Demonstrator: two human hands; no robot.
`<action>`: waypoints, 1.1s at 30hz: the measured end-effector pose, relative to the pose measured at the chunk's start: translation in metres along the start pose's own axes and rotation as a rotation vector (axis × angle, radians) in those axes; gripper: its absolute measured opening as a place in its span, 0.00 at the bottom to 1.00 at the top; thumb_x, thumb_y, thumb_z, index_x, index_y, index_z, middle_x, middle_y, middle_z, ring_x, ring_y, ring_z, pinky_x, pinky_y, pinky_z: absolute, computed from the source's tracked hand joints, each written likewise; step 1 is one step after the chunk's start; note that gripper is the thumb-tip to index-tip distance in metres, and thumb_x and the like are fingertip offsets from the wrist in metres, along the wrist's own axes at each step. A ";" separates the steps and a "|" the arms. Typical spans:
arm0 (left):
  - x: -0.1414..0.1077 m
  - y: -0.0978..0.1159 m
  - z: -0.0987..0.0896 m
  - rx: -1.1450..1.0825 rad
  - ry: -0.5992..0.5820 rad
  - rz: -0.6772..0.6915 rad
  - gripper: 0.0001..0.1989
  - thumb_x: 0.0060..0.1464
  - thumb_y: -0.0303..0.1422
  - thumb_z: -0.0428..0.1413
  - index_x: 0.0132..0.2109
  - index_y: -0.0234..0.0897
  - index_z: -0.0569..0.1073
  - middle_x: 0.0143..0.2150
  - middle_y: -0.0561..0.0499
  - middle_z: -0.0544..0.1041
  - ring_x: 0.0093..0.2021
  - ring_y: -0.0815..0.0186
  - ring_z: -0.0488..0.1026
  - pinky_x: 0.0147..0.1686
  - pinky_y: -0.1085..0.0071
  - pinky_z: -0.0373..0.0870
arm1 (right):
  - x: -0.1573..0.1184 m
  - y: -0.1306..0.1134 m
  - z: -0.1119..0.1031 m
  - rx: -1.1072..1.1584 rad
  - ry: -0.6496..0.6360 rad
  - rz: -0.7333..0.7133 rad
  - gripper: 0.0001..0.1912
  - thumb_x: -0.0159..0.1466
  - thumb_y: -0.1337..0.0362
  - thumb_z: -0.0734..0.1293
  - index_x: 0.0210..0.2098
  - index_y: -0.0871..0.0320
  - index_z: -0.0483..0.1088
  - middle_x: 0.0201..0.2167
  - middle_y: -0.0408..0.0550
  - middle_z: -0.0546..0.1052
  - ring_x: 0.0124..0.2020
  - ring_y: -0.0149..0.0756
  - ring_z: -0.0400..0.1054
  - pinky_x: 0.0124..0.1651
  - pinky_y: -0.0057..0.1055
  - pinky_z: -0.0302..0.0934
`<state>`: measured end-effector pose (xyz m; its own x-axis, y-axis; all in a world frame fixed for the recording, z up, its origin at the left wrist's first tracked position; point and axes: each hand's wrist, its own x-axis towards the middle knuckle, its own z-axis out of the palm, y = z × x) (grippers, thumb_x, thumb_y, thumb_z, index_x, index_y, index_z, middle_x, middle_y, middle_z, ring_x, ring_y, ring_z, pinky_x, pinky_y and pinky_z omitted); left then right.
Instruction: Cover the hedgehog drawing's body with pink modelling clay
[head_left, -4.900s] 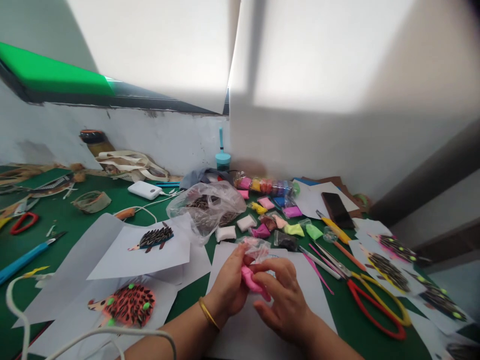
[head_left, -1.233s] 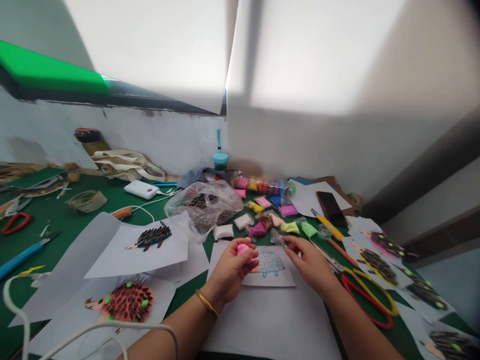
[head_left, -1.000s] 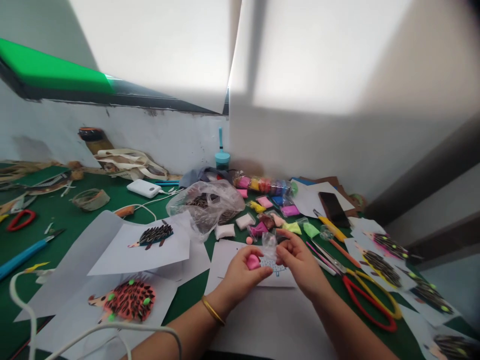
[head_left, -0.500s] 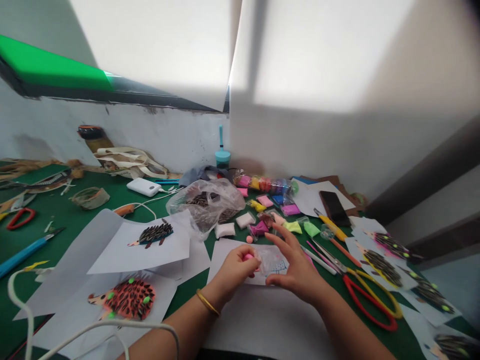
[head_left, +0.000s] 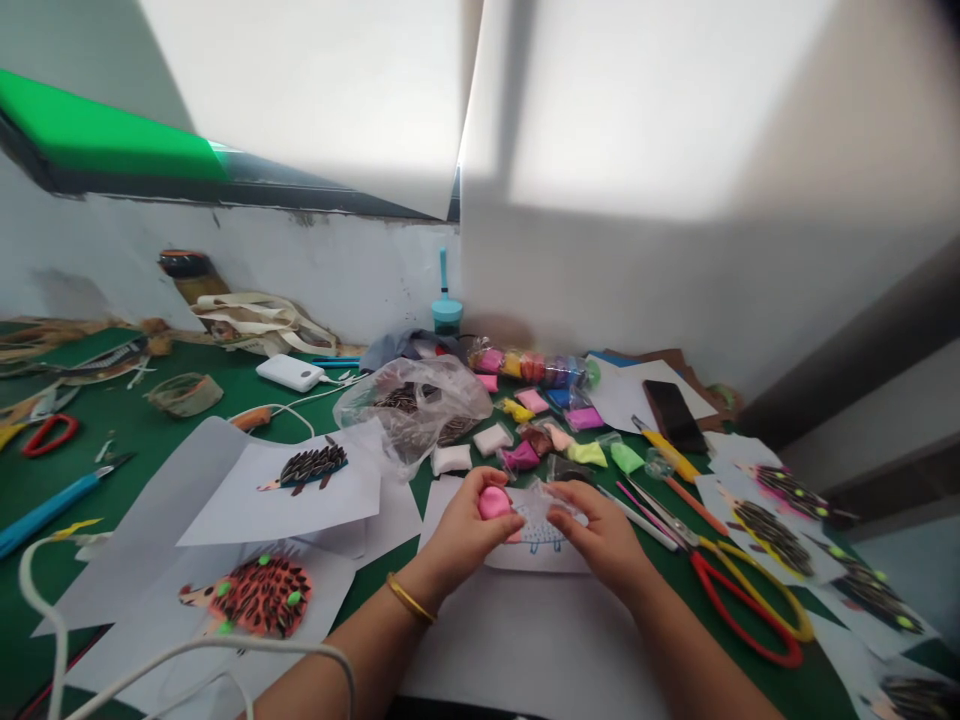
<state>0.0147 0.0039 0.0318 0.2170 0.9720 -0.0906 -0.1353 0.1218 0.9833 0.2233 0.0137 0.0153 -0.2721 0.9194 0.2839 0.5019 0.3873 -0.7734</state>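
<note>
Between the thumb and fingers of my left hand point(head_left: 471, 520) is a round lump of pink clay point(head_left: 494, 502). My right hand point(head_left: 598, 530) pinches a clear plastic wrapper point(head_left: 541, 497) just to the right of the clay. Both hands are over a white sheet point(head_left: 487, 556) with a blue dotted drawing point(head_left: 541, 530), partly covered by the hands. Small packets of coloured clay lie beyond the hands, among them a white one point(head_left: 451, 459), a magenta one point(head_left: 520, 456) and a yellow one point(head_left: 586, 454).
Red-and-yellow scissors point(head_left: 742, 590) and a yellow cutter point(head_left: 673, 455) lie at right, near a phone point(head_left: 673, 415). A bag of seeds point(head_left: 409, 405) sits behind. Seed-covered hedgehog pictures point(head_left: 262, 597) are on both sides. A white cable point(head_left: 247, 648) crosses the lower left.
My right hand has closed from spread fingers onto the wrapper. The pink clay shows more fully in my left hand, and more of the blue drawing is visible. The small pink ball is now out of sight.
</note>
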 end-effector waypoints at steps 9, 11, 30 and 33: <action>-0.001 -0.006 0.004 -0.069 -0.071 -0.047 0.15 0.54 0.40 0.60 0.43 0.36 0.68 0.27 0.54 0.72 0.25 0.72 0.68 0.23 0.78 0.59 | 0.005 0.028 -0.006 -0.293 0.020 -0.004 0.20 0.63 0.53 0.66 0.52 0.53 0.73 0.47 0.53 0.74 0.50 0.47 0.67 0.53 0.46 0.62; -0.001 -0.007 0.003 -0.132 -0.085 -0.023 0.17 0.52 0.42 0.62 0.41 0.37 0.68 0.27 0.55 0.71 0.25 0.73 0.66 0.24 0.78 0.59 | 0.005 0.030 -0.008 -0.428 -0.055 0.015 0.22 0.60 0.55 0.69 0.53 0.52 0.73 0.47 0.52 0.74 0.50 0.49 0.66 0.52 0.48 0.61; -0.004 -0.007 0.023 -0.689 -0.025 0.092 0.41 0.54 0.64 0.39 0.68 0.51 0.56 0.70 0.54 0.55 0.72 0.55 0.41 0.68 0.57 0.42 | -0.015 -0.074 0.079 -0.169 0.007 -0.594 0.41 0.66 0.37 0.48 0.70 0.55 0.45 0.69 0.53 0.52 0.70 0.56 0.41 0.68 0.57 0.39; -0.014 -0.014 0.031 -0.571 -0.034 0.152 0.38 0.57 0.60 0.42 0.69 0.50 0.54 0.71 0.57 0.52 0.72 0.55 0.36 0.69 0.61 0.38 | 0.006 -0.068 0.064 -0.106 0.131 -0.462 0.34 0.68 0.41 0.48 0.68 0.48 0.49 0.69 0.48 0.55 0.70 0.53 0.41 0.68 0.59 0.38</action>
<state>0.0433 -0.0179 0.0243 0.1841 0.9811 0.0592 -0.6640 0.0797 0.7435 0.1346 -0.0113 0.0337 -0.3840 0.6484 0.6574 0.4361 0.7549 -0.4899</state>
